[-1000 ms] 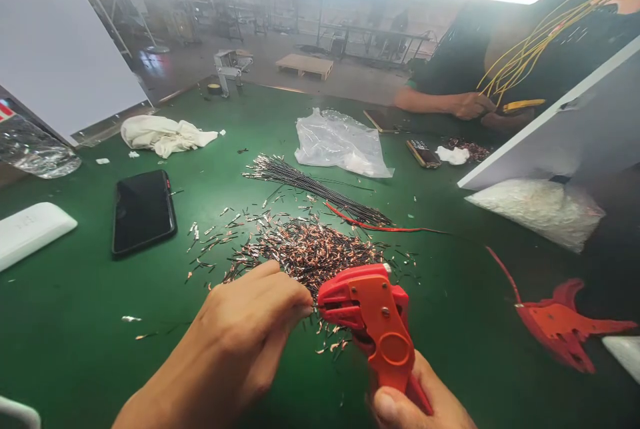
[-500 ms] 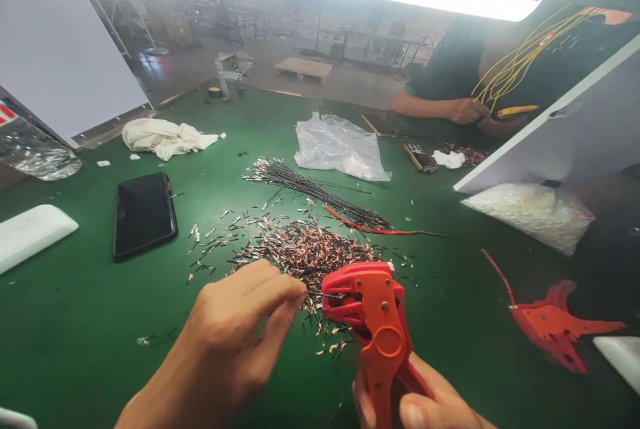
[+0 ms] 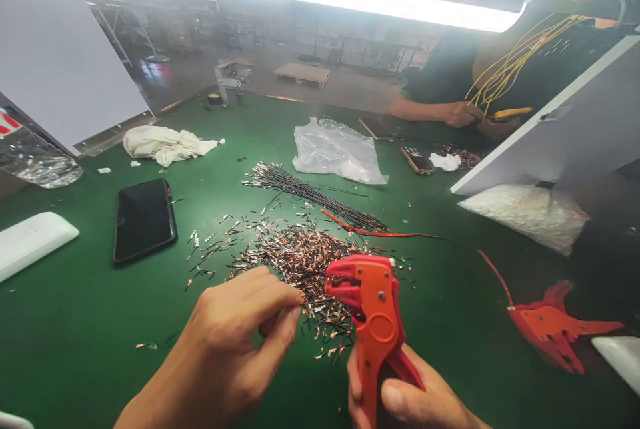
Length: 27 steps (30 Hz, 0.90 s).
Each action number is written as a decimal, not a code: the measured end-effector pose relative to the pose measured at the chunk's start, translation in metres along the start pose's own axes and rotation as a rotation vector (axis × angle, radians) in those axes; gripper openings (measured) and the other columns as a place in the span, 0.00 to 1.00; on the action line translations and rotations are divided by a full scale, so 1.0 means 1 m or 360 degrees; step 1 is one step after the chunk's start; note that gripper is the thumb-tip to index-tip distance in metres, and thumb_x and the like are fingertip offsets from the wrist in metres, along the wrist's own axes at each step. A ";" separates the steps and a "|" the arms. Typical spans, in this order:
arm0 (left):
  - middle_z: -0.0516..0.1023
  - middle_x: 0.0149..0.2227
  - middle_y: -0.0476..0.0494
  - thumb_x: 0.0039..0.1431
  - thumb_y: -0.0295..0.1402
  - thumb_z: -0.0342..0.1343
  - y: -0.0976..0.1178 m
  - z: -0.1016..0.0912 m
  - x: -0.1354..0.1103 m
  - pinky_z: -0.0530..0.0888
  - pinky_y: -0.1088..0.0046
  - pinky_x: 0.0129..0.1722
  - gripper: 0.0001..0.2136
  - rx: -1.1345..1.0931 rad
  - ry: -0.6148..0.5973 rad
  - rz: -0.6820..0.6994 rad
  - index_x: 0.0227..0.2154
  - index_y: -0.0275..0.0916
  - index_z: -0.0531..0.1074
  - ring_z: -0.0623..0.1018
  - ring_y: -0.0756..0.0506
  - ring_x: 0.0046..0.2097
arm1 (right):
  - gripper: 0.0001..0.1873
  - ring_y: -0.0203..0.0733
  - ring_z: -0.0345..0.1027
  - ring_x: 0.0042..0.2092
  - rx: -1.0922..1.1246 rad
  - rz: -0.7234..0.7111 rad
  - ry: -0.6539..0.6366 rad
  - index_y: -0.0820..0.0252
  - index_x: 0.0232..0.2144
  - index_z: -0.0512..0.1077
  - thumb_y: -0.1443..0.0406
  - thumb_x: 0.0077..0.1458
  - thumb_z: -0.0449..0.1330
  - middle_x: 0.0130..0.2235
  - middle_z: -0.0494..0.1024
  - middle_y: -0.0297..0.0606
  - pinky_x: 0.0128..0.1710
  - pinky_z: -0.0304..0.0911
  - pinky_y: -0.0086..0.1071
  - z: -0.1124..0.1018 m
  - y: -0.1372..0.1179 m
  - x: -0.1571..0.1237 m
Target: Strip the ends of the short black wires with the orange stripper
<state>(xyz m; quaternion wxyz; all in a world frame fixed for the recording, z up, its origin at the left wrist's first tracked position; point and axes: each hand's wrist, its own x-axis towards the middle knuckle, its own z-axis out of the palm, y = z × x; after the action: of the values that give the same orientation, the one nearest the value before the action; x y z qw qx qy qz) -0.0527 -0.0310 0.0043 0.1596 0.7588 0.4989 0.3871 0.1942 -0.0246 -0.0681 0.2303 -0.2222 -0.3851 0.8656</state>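
My right hand [image 3: 407,399] grips the handles of an orange wire stripper [image 3: 373,312], whose jaws point left over a heap of short stripped wire pieces [image 3: 300,259]. My left hand [image 3: 240,329] is pinched, thumb against forefinger, just left of the jaws; what it pinches is too thin to make out. Behind the heap lies a bundle of thin black wires [image 3: 310,192] with a red wire [image 3: 380,232] across its end.
A black phone [image 3: 144,219] and a white box [image 3: 30,242] lie at left, a white cloth [image 3: 163,142] and a clear plastic bag [image 3: 337,149] farther back. A second orange stripper [image 3: 550,326] lies at right. Another person's hands [image 3: 465,114] hold yellow wires [image 3: 505,69] across the green table [image 3: 75,309].
My left hand has drawn back from the stripper's jaws toward me. The stripper has tilted more upright and my right hand shows more of its fingers.
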 end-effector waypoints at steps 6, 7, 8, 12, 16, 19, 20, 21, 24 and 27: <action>0.70 0.23 0.55 0.61 0.23 0.52 0.005 0.004 0.008 0.66 0.79 0.26 0.08 0.0081 0.0035 -0.0055 0.27 0.39 0.71 0.69 0.54 0.25 | 0.22 0.38 0.69 0.29 0.0260 0.0093 0.0252 0.62 0.38 0.70 0.51 0.51 0.68 0.29 0.76 0.37 0.31 0.63 0.32 0.005 -0.020 -0.007; 0.70 0.22 0.55 0.61 0.23 0.51 0.006 0.004 0.009 0.65 0.80 0.25 0.09 0.0089 0.0035 -0.0075 0.26 0.39 0.71 0.69 0.54 0.24 | 0.23 0.39 0.69 0.29 0.0188 0.0103 0.0284 0.62 0.39 0.70 0.50 0.51 0.67 0.29 0.76 0.38 0.31 0.63 0.33 0.006 -0.023 -0.009; 0.69 0.22 0.55 0.61 0.24 0.51 0.007 0.004 0.010 0.64 0.80 0.23 0.10 0.0092 0.0036 -0.0100 0.25 0.39 0.70 0.68 0.54 0.23 | 0.23 0.40 0.69 0.30 0.0042 0.0088 0.0361 0.61 0.39 0.71 0.49 0.52 0.66 0.30 0.77 0.38 0.32 0.63 0.34 0.005 -0.026 -0.010; 0.65 0.19 0.56 0.60 0.27 0.49 0.009 0.008 0.011 0.60 0.81 0.19 0.11 0.0033 -0.0073 -0.0273 0.22 0.39 0.68 0.64 0.54 0.21 | 0.22 0.48 0.69 0.36 -0.1322 -0.0136 0.1097 0.56 0.37 0.73 0.44 0.57 0.59 0.35 0.77 0.41 0.36 0.62 0.40 -0.005 -0.045 -0.017; 0.61 0.17 0.57 0.61 0.27 0.48 0.008 0.022 0.007 0.58 0.80 0.19 0.12 0.0051 -0.0198 -0.0339 0.22 0.39 0.67 0.61 0.54 0.19 | 0.23 0.57 0.70 0.39 -0.2544 -0.0285 0.1676 0.57 0.41 0.71 0.45 0.59 0.54 0.38 0.77 0.46 0.38 0.63 0.47 -0.025 -0.052 -0.018; 0.68 0.21 0.53 0.61 0.24 0.49 0.007 0.034 0.002 0.63 0.77 0.23 0.11 0.0184 -0.0116 -0.0076 0.25 0.38 0.69 0.66 0.52 0.23 | 0.26 0.59 0.70 0.38 -0.3146 -0.0279 0.1676 0.61 0.40 0.70 0.45 0.63 0.49 0.36 0.76 0.50 0.37 0.65 0.48 -0.036 -0.041 -0.012; 0.70 0.22 0.51 0.61 0.23 0.49 0.007 0.038 0.001 0.65 0.76 0.24 0.10 0.0232 -0.0094 0.0036 0.26 0.38 0.70 0.67 0.51 0.25 | 0.27 0.59 0.69 0.37 -0.3284 -0.0266 0.1639 0.62 0.39 0.70 0.45 0.65 0.47 0.35 0.76 0.50 0.36 0.65 0.48 -0.037 -0.036 -0.010; 0.71 0.23 0.50 0.61 0.22 0.49 0.007 0.041 0.000 0.66 0.75 0.25 0.10 0.0279 -0.0082 0.0145 0.28 0.38 0.72 0.68 0.49 0.26 | 0.29 0.58 0.69 0.36 -0.3388 -0.0258 0.1606 0.63 0.39 0.70 0.44 0.65 0.45 0.34 0.75 0.50 0.35 0.65 0.47 -0.037 -0.031 -0.007; 0.72 0.24 0.48 0.62 0.20 0.51 0.004 0.047 -0.001 0.65 0.72 0.26 0.09 0.0407 -0.0109 0.0347 0.31 0.37 0.74 0.67 0.47 0.28 | 0.33 0.58 0.69 0.36 -0.3499 -0.0273 0.1577 0.65 0.41 0.71 0.43 0.66 0.42 0.35 0.75 0.53 0.33 0.65 0.47 -0.033 -0.022 0.000; 0.71 0.25 0.47 0.62 0.19 0.51 0.002 0.048 0.000 0.63 0.71 0.25 0.10 0.0472 -0.0124 0.0395 0.31 0.36 0.74 0.66 0.46 0.29 | 0.31 0.64 0.69 0.47 -0.3327 -0.0564 0.1557 0.68 0.54 0.67 0.48 0.68 0.45 0.48 0.75 0.60 0.42 0.65 0.54 -0.021 -0.023 0.003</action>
<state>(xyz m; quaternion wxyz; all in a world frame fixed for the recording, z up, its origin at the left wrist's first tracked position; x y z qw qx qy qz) -0.0155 -0.0252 -0.0261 0.0163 0.8441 0.4465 0.2963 0.2090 0.0023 -0.0632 0.1767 -0.5566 -0.8062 -0.0952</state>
